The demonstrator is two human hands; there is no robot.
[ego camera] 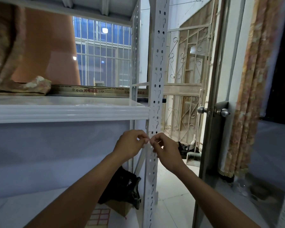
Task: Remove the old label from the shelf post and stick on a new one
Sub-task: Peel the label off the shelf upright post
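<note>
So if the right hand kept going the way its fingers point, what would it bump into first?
Probably the left hand. The right hand points leftward across the shelf post, fingertips nearly touching the left's already, though depth is hard to judge.

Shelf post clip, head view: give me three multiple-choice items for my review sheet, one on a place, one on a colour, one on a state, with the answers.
1. Where do the two hands meet?
A. on top of the shelf board
B. at the post, just below the shelf board
C. at the door knob

2. What colour is the shelf post?
A. white
B. black
C. red

3. How are the fingers of both hands set?
A. spread flat
B. balled in fists
C. pinched together at the tips

Answers: 1 B, the left hand and right hand meet on the post under the shelf board. 2 A, the perforated post is white. 3 C, both pinch something small, too small to identify.
</note>
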